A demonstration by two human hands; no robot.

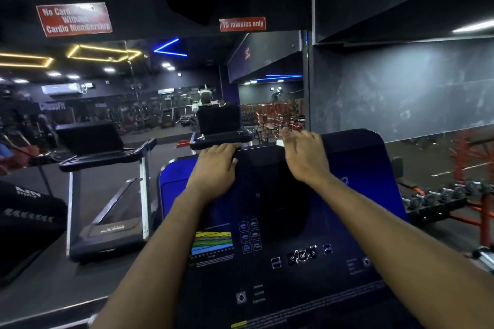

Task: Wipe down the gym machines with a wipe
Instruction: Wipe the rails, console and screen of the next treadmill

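I stand at a treadmill console [347,211], a dark blue panel with a black screen in the middle and buttons lower down. My left hand [216,163] lies at the screen's upper left corner, its fingers curled over the top edge. At the top edge further right my right hand [304,155] hovers palm down, fingers stretched out and apart. A small white patch [279,142] shows just under its thumb; whether it is a wipe I cannot tell. No other wipe is in view.
A wall mirror right behind the console reflects the gym, a second treadmill [107,195] on the left and a person wearing a head camera. A dumbbell rack [441,200] with a red frame stands low on the right. Red signs hang above.
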